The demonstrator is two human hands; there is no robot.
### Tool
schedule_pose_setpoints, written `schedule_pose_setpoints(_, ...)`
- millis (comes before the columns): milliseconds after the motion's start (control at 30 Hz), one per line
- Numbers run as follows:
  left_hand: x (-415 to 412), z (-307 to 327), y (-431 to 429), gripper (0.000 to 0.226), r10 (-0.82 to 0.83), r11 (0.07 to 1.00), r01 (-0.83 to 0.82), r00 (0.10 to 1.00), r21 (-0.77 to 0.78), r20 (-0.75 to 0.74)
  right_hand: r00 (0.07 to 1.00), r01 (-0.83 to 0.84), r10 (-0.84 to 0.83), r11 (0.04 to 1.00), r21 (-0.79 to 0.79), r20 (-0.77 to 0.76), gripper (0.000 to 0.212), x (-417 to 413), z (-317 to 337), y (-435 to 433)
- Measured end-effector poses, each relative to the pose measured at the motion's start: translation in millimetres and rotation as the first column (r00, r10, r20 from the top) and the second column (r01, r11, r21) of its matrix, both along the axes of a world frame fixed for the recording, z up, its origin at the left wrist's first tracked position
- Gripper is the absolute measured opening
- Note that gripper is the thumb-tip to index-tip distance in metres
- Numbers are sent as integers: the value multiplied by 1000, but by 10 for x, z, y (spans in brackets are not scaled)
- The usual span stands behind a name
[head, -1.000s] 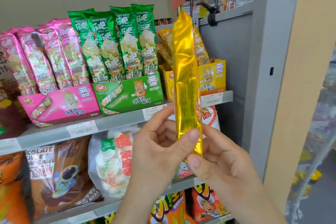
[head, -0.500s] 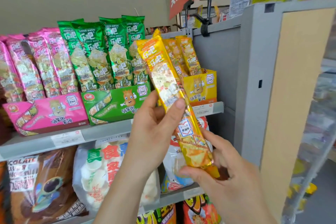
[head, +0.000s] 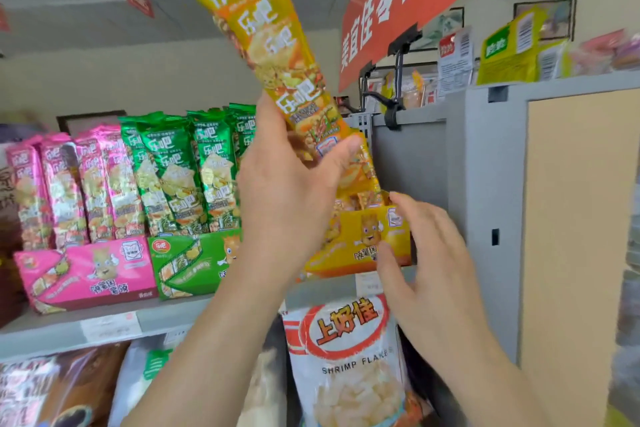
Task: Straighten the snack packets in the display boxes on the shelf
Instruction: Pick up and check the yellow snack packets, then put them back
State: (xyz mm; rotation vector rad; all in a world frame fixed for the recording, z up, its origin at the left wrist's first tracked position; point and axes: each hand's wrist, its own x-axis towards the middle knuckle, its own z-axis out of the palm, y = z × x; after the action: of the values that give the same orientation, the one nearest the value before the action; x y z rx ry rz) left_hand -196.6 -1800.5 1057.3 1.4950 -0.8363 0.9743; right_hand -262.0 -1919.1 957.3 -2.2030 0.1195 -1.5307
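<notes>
Head view: the right hand (head: 426, 253) has let go of the yellow packet (head: 256, 28). Only the left hand (head: 287, 191) grips it now, tilted, its low end over the yellow box (head: 360, 239). The right hand, fingers spread, seems to touch that box's front. The green box (head: 194, 260) holds green packets (head: 180, 170) and the pink box (head: 86, 270) pink packets (head: 69, 191), all upright. The yellow packet's top is cut off.
</notes>
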Motion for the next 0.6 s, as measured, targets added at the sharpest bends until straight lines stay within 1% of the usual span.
schedule_pose_setpoints(67, 109, 134, -120, 56, 51, 997, -52, 999, 63, 19, 998, 44, -46, 998, -49, -45, 45, 108, 138, -71)
schedule_pose_setpoints(133, 223, 205, -250, 57, 132, 978, -136, 991, 156, 35, 991, 74, -82, 994, -81, -104, 47, 195, 219, -112)
schedule_pose_setpoints(167, 274, 204, -307, 57, 156, 966, -157, 988, 206, 19, 988, 80, -91, 993, -88, -123, 49, 223, 223, -117)
schedule_pose_setpoints(233, 395, 200, -431, 57, 183, 933, -160, 982, 322, -43, 988, 68, -77, 995, -75, -131, 55, 270, 229, -124)
schedule_pose_setpoints(333, 533, 155, -568, 63, 187, 885, -73, 960, 460, -207, 987, 66, -76, 995, -70, -144, 64, 317, 194, -115)
schedule_pose_setpoints(400, 598, 130, -640, 73, 172, 868, -2, 940, 496, -296, 980, 102, -118, 989, -106, -159, 62, 360, 166, -124)
schedule_pose_setpoints(433, 621, 119, -673, 80, 174, 861, 12, 933, 509, -315, 978, 117, -134, 987, -111, -159, 58, 382, 153, -131)
schedule_pose_setpoints(500, 646, 109, -737, 100, 215, 823, -16, 934, 568, -285, 976, 140, -156, 984, -111, -150, 52, 411, 118, -149)
schedule_pose_setpoints(567, 661, 124, -795, 121, 243, 758, -30, 940, 652, -240, 976, 157, -171, 981, -114, -132, 49, 426, 77, -172)
schedule_pose_setpoints(600, 673, 126, -818, 127, 253, 726, -33, 942, 687, -222, 978, 157, -170, 981, -110, -123, 47, 424, 63, -179)
